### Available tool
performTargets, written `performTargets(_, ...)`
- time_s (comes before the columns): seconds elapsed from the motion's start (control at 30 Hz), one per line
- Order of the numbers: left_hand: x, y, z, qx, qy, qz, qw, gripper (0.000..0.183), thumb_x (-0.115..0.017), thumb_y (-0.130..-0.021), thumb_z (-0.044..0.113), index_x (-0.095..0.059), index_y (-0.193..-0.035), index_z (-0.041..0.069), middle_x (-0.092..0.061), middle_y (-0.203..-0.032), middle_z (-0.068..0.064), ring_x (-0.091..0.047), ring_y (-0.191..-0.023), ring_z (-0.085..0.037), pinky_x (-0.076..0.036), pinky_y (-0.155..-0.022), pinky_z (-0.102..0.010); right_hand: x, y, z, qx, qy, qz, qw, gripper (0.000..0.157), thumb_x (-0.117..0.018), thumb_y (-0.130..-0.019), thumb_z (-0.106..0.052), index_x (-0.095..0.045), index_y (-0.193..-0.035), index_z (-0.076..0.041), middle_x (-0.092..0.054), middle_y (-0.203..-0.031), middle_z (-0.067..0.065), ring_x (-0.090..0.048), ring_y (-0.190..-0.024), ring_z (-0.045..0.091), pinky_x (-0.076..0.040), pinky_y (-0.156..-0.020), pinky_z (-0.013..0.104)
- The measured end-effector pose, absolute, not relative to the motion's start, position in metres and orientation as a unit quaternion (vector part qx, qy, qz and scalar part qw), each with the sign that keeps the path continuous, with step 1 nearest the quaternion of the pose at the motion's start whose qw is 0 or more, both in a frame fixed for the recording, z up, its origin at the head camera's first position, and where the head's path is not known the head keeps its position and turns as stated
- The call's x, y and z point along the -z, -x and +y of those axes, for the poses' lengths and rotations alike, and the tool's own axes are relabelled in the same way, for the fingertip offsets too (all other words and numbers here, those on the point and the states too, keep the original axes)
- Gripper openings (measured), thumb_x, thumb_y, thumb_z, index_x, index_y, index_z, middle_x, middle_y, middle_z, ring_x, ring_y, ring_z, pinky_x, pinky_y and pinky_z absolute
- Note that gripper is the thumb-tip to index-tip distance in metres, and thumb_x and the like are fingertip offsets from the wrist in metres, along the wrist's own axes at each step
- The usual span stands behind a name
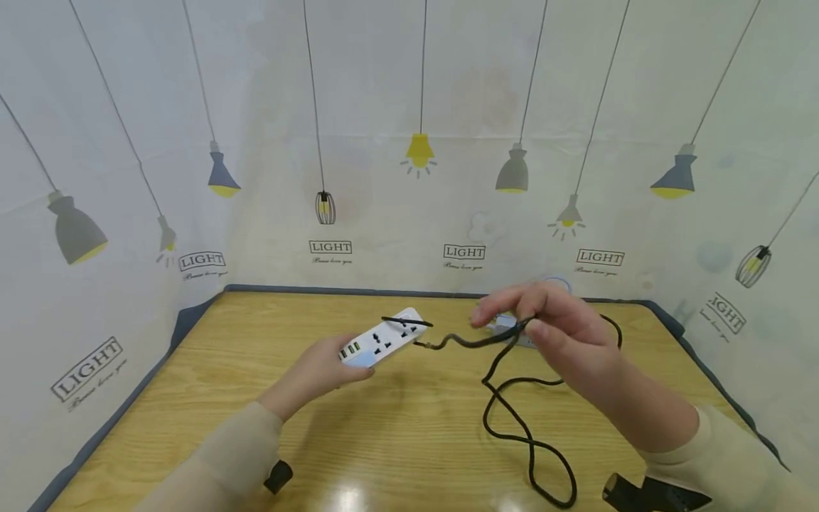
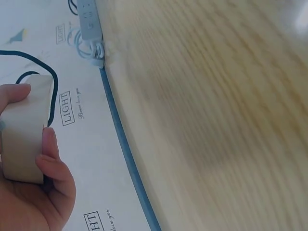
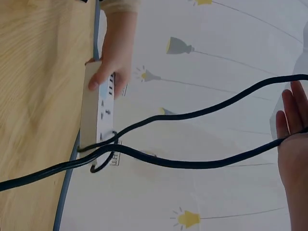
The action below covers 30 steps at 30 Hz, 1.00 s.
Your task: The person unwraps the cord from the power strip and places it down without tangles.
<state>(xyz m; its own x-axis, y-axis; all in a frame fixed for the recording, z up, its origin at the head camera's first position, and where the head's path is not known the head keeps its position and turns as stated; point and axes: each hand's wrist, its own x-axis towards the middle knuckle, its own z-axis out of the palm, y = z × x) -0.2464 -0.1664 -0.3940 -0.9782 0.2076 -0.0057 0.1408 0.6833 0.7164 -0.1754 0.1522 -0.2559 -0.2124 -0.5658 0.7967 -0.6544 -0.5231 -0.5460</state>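
My left hand (image 1: 322, 368) grips one end of a white power strip (image 1: 389, 337), its socket face turned up toward the head camera. Thumb and fingers lie along opposite sides of the strip (image 2: 24, 137) in the left wrist view. A black power cord (image 1: 473, 345) runs from the strip's far end, and a loop of it crosses that end. To the right, my raised right hand (image 1: 572, 331) pinches the cord between thumb and fingers. Two stretches of the cord (image 3: 192, 163) lead to that hand in the right wrist view. Below it, the rest hangs in loose bends down to the table.
Behind my right hand, at the table's back edge, lies another power strip (image 2: 90, 21) with a bundled pale cable (image 2: 86, 50). The wooden table (image 1: 224, 398) is bordered by a cloth backdrop (image 1: 384, 85) printed with lamps. Dark devices sit at both wrists.
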Motion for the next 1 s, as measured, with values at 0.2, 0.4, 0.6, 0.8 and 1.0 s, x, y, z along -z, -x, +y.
performTargets(0.2, 0.391, 0.262, -0.166, -0.396, -0.079, 0.914, 0.032, 0.065, -0.08, -0.079, 0.031, -0.056, -0.135, 0.007, -0.065, -0.105, -0.006, -0.06, -0.078, -0.017, -0.05, -0.06, -0.031, 0.255, 0.168, 0.137, -0.537, -0.676, -0.502, -0.048, 0.017, -0.034, -0.104, -0.002, -0.04, -0.09, 0.006, -0.063, -0.117, 0.022, -0.058, -0.114, 0.035, -0.032, -0.109, 0.049)
performTargets(0.4, 0.383, 0.277, -0.187, -0.389, -0.047, 0.92, 0.012, 0.07, -0.076, -0.083, 0.037, -0.049, -0.14, 0.005, -0.064, -0.113, -0.011, -0.061, -0.086, -0.021, -0.051, -0.063, -0.031, 0.26, 0.168, 0.143, -0.516, -0.599, -0.597, -0.134, 0.016, -0.032, -0.103, 0.003, -0.043, -0.093, -0.002, -0.058, -0.098, 0.017, -0.059, -0.093, 0.027, -0.049, -0.088, 0.042)
performTargets(0.6, 0.367, 0.281, -0.215, -0.402, -0.024, 0.915, -0.03, 0.073, -0.073, -0.086, 0.036, -0.043, -0.145, 0.005, -0.061, -0.117, -0.017, -0.06, -0.086, -0.025, -0.051, -0.063, -0.032, 0.273, 0.181, 0.155, -0.485, -0.523, -0.691, -0.114, 0.021, -0.03, -0.104, 0.003, -0.044, -0.092, -0.006, -0.045, -0.079, 0.012, -0.041, -0.066, 0.021, -0.039, -0.062, 0.035)
performTargets(0.8, 0.341, 0.27, -0.226, -0.411, -0.014, 0.907, -0.089, 0.077, -0.071, -0.086, 0.04, -0.039, -0.148, 0.005, -0.056, -0.13, -0.019, -0.057, -0.101, -0.03, -0.048, -0.076, -0.038, 0.284, 0.208, 0.171, -0.459, -0.41, -0.784, -0.079, 0.018, -0.033, -0.107, -0.009, -0.042, -0.093, -0.002, -0.038, -0.072, 0.009, -0.035, -0.061, 0.025, -0.036, -0.061, 0.034)
performTargets(1.0, 0.319, 0.25, -0.224, -0.434, -0.028, 0.891, -0.133, 0.076, -0.073, -0.086, 0.039, -0.042, -0.148, 0.009, -0.057, -0.129, -0.016, -0.057, -0.097, -0.029, -0.048, -0.073, -0.037, 0.284, 0.236, 0.181, -0.344, -0.296, -0.887, -0.085, 0.031, -0.038, -0.107, -0.025, -0.051, -0.127, -0.006, -0.05, -0.079, 0.006, -0.043, -0.063, 0.023, -0.039, -0.058, 0.035)
